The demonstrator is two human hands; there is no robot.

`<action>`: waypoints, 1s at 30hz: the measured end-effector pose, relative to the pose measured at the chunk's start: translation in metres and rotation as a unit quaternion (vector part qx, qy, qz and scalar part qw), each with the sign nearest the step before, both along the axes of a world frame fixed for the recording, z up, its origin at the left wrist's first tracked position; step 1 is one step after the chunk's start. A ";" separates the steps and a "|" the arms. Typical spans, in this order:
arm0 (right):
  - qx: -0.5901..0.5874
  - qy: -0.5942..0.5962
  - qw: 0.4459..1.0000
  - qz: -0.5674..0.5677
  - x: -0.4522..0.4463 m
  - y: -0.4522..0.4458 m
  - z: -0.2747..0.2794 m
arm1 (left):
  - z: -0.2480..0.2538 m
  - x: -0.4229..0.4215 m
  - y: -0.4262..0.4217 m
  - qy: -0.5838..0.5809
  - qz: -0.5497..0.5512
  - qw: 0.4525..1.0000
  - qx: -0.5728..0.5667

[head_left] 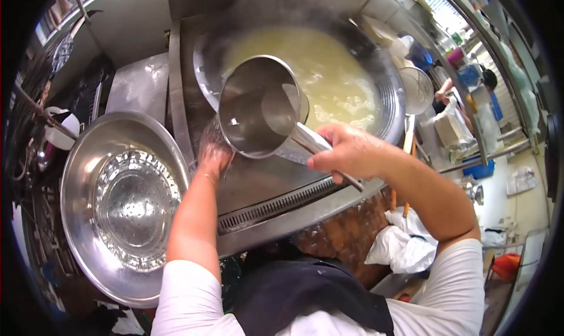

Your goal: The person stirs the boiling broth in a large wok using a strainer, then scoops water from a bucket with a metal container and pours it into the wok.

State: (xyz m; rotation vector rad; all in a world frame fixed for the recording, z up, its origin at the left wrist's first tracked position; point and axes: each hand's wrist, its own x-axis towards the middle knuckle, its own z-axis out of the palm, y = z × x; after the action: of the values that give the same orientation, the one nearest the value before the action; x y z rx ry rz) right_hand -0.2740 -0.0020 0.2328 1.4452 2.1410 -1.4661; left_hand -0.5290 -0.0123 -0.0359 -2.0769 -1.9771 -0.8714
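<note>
My right hand (pixel 346 151) is closed round the handle of a large metal ladle (pixel 258 107), whose round bowl hangs tilted over the near left edge of the wok. In the wok (pixel 392 101) pale yellow liquid (pixel 329 65) steams and foams. My left hand (pixel 215 145) is beside the lower left of the ladle bowl, wet and blurred, with its fingers partly hidden; whether it touches the ladle or holds anything cannot be made out. To the left of my left forearm is a wide steel basin (pixel 82 218) with a perforated-looking, shiny bottom.
A slotted drain (pixel 282 204) runs along the steel counter (pixel 247 186) in front of me. White bags (pixel 399 248) lie at the lower right. A round strainer (pixel 416 89) is right of the wok. Another person's arm (pixel 446 90) shows farther right.
</note>
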 end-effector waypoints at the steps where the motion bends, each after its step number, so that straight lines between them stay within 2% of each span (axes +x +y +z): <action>1: -0.009 0.008 1.000 -0.002 0.013 -0.003 -0.006 | -0.001 0.019 -0.012 -0.058 0.018 0.992 -0.110; 2: -0.019 0.015 1.000 -0.003 0.027 -0.006 -0.011 | -0.005 0.033 -0.029 -0.115 0.037 0.968 -0.218; 3: -0.016 0.015 1.000 -0.006 0.035 -0.012 -0.009 | -0.076 0.056 -0.032 -0.124 0.020 0.976 -0.179; 4: -0.013 0.031 0.999 -0.003 0.042 -0.019 -0.005 | -0.045 0.081 -0.046 -0.088 -0.019 0.967 -0.239; 6: -0.010 0.049 0.999 -0.002 0.050 -0.032 0.001 | -0.091 0.151 -0.071 0.081 -0.093 0.977 -0.173; 7: -0.032 0.064 0.997 -0.023 0.053 -0.038 0.004 | -0.085 0.163 -0.069 0.082 -0.094 0.977 -0.172; 8: -0.053 0.080 0.994 -0.044 0.057 -0.044 0.005 | -0.074 0.171 -0.066 -0.077 -0.130 0.954 -0.259; 9: -0.066 0.100 0.991 -0.051 0.063 -0.048 0.002 | -0.062 0.177 -0.065 -0.233 -0.163 0.898 -0.335; 10: -0.073 0.107 0.990 -0.063 0.067 -0.053 -0.001 | -0.054 0.165 -0.070 -0.282 -0.115 0.854 -0.421; 11: -0.072 0.099 0.991 -0.048 0.070 -0.056 -0.001 | -0.008 0.148 -0.088 -0.194 -0.085 0.931 -0.296; 12: -0.071 0.094 0.992 -0.035 0.073 -0.060 -0.003 | -0.029 0.125 -0.096 -0.112 -0.088 0.964 -0.224; 13: -0.056 0.086 0.995 -0.019 0.079 -0.061 -0.011 | -0.006 0.107 -0.122 -0.063 -0.014 0.978 -0.198; 14: 0.063 0.098 0.991 0.064 0.086 -0.064 -0.019 | -0.025 0.095 -0.139 -0.066 0.069 0.983 -0.158; 15: 0.101 0.093 0.987 0.079 0.090 -0.066 -0.023 | -0.067 0.084 -0.162 -0.049 0.125 0.979 -0.156; 16: 0.136 0.087 0.982 0.099 0.092 -0.068 -0.027 | -0.089 0.083 -0.173 -0.090 0.161 0.967 -0.176; 18: 0.165 0.120 0.972 0.113 0.098 -0.067 -0.047 | -0.075 0.090 -0.158 -0.304 0.188 0.922 -0.146; 19: 0.092 0.127 0.984 0.085 0.097 -0.066 -0.047 | -0.077 0.089 -0.146 -0.298 0.188 0.925 -0.141; 20: 0.097 0.132 0.983 0.087 0.097 -0.064 -0.053 | -0.081 0.087 -0.129 -0.346 0.186 0.918 -0.054; 21: -0.015 0.174 0.983 0.053 0.098 -0.060 -0.066 | -0.086 0.087 -0.116 -0.391 0.183 0.901 0.034; 22: -0.129 0.212 0.968 0.021 0.099 -0.057 -0.079 | -0.064 0.091 -0.110 -0.388 0.189 0.901 0.040; 23: -0.196 0.285 0.938 -0.006 0.100 -0.056 -0.088 | -0.027 0.094 -0.108 -0.624 0.250 0.740 0.033; 24: -0.253 0.324 0.911 -0.025 0.102 -0.054 -0.096 | -0.004 0.099 -0.108 -0.808 0.284 0.516 0.027; 25: -0.299 0.344 0.889 -0.045 0.103 -0.052 -0.100 | -0.022 0.087 -0.118 -0.787 0.155 0.597 -0.007; 26: -0.346 0.363 0.862 -0.066 0.106 -0.050 -0.104 | -0.025 0.082 -0.136 -0.783 0.162 0.600 0.001; 27: -0.352 0.366 0.859 -0.056 0.109 -0.047 -0.116 | -0.027 0.079 -0.154 -0.796 0.133 0.590 -0.030; 29: -0.434 0.430 0.786 -0.100 0.110 -0.042 -0.140 | -0.011 0.081 -0.179 -0.799 0.113 0.588 -0.058; 30: -0.470 0.445 0.753 -0.118 0.114 -0.039 -0.144 | 0.001 0.083 -0.193 -0.808 0.124 0.561 -0.130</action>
State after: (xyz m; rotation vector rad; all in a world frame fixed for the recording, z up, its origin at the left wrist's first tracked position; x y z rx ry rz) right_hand -0.1597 -0.0412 0.0889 0.6363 0.9668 -3.1035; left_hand -0.4461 -0.2058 -0.0349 -0.4160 -2.8216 -3.2100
